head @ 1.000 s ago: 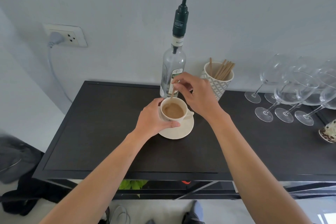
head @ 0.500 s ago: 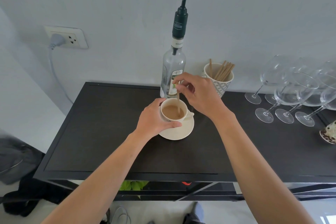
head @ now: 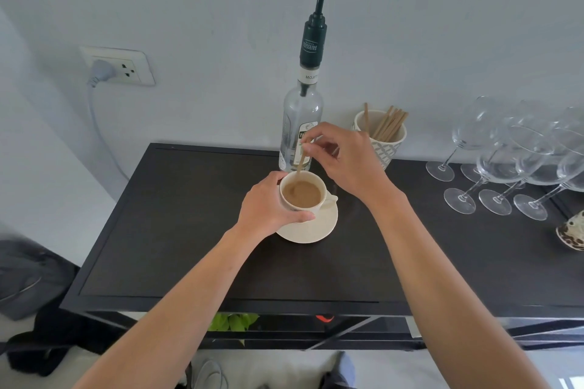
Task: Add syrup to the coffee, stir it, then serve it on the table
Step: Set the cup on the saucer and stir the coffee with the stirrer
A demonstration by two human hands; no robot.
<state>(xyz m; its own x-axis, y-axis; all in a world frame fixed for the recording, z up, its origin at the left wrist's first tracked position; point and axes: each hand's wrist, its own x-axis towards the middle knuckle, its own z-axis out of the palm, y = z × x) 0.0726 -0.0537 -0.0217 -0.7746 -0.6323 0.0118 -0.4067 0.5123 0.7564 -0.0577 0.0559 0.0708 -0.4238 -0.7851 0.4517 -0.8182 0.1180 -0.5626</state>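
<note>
A cream cup of milky coffee stands on a cream saucer on the dark table. My left hand wraps around the cup's left side. My right hand pinches the top of a thin wooden stir stick, whose lower end dips into the coffee at the cup's left. Right behind the cup stands a clear syrup bottle with a dark pump top.
A patterned cup of wooden sticks stands right of the bottle. Several stemmed glasses crowd the table's right end, with a spotted dish at the edge. A wall socket with a plug is at left. Dark clothes lie on the floor.
The stick has swung around inside the cup, from the back to the right and now to the left side. My left hand has kept its hold on the cup.
</note>
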